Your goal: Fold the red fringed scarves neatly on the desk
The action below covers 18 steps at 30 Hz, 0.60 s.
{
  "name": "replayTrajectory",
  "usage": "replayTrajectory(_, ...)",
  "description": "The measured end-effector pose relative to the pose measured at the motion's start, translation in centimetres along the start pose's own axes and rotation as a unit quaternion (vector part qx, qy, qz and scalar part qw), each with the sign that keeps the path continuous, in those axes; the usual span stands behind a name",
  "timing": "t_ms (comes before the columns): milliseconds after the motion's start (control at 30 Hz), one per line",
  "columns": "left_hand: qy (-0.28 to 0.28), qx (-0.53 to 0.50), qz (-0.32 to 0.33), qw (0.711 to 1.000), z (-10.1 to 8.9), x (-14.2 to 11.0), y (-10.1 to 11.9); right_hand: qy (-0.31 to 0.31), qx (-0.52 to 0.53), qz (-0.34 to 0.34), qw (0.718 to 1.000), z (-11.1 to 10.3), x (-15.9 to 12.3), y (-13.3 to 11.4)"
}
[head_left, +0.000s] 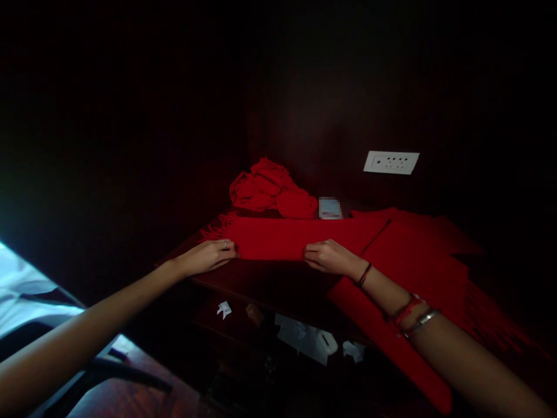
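A red fringed scarf (274, 238) lies in a flat folded strip along the dark shelf. My left hand (213, 255) pinches its near edge close to the fringed left end. Farther right, my right hand (328, 256) grips the same near edge, fingers curled over the cloth. To the right of that hand spreads more red cloth (426, 261), flat and fringed at its right side; whether it joins the strip I cannot tell. A bunched heap of red cloth (270, 188) sits behind the strip.
A white socket plate (391, 162) is on the dark wall. A small pale item (330, 208) lies behind the scarf. Below the shelf are white paper scraps (223, 310) and a pale flat piece (304, 338). A long red strip (391, 345) hangs at the front right. A chair (100, 371) stands lower left.
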<state>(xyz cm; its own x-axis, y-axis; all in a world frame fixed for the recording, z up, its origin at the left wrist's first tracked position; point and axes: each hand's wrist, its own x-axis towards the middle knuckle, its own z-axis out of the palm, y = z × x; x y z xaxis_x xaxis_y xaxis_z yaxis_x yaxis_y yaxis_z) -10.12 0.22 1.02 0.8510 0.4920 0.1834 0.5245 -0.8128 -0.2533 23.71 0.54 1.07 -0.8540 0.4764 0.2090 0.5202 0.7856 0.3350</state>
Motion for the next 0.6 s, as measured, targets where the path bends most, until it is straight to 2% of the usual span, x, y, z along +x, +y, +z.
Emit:
replayTrajectory(167, -0.043, -0.012, -0.045, 0.998, -0.9, -1.5, -1.6, -0.011, 0.039, -0.006, 0.999, -0.3, -0.5, 0.0)
replayTrajectory(267, -0.080, -0.052, -0.065, 0.993, -2.5, -1.9, -2.8, -0.022, 0.073, 0.005, 0.997, -1.0, -0.3, 0.0)
replayTrajectory(367, -0.122, -0.121, -0.045, 0.984, -5.2, 0.3, -3.2, -0.012, 0.112, 0.039, 0.993, -1.6, 1.2, -0.2)
replayTrajectory(400, -0.118, -0.133, -0.043, 0.983, -5.9, 1.7, -3.0, -0.007, 0.125, 0.056, 0.991, -1.6, 1.8, -0.3)
replayTrajectory(433, -0.090, -0.133, -0.049, 0.986, -6.3, 3.3, -2.7, -0.010, 0.140, 0.076, 0.987, -1.6, 2.5, -0.5)
replayTrajectory(500, -0.008, -0.112, -0.081, 0.990, -5.6, 6.6, -1.7, -0.056, 0.171, 0.121, 0.976, -1.0, 3.7, -1.0)
replayTrajectory(533, 0.022, -0.100, -0.116, 0.988, -4.6, 8.1, -1.1, -0.090, 0.184, 0.141, 0.968, -0.5, 4.0, -1.2)
replayTrajectory(600, 0.048, -0.087, -0.177, 0.979, -1.5, 10.0, 0.0, -0.145, 0.201, 0.168, 0.954, 0.5, 4.2, -1.7)
